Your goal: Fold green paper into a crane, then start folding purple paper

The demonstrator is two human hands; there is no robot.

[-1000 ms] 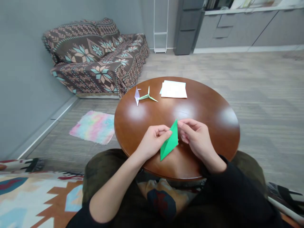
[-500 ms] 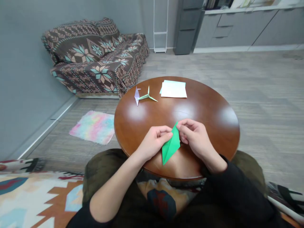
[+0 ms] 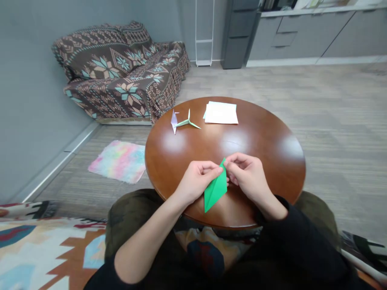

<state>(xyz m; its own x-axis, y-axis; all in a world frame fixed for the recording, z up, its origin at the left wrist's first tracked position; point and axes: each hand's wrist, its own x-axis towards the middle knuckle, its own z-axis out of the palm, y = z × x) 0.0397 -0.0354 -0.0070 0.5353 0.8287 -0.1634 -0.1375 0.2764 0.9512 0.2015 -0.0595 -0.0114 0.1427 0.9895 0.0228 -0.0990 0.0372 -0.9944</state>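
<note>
A green folded paper (image 3: pixel 215 191), shaped like a narrow diamond with a crease along it, is held above the near part of the round brown table (image 3: pixel 260 141). My left hand (image 3: pixel 199 177) pinches its upper left edge between thumb and fingers. At the top tip, my right hand (image 3: pixel 244 171) grips the paper with thumb and forefinger, the other fingers curled behind. The lower point of the paper hangs free toward me. Part of its right edge is hidden by the right fingers.
At the table's far left stand a purple paper crane (image 3: pixel 174 122) and a pale green folded paper piece (image 3: pixel 189 121) with thin points. A stack of paper sheets (image 3: pixel 221 112) lies at the far edge. Beyond are a patterned sofa (image 3: pixel 121 76) and a pastel rug (image 3: pixel 119 161).
The green paper has shifted slightly down and left, and its upper part looks narrower. My left hand has moved a little along its edge; the right still grips the tip.
</note>
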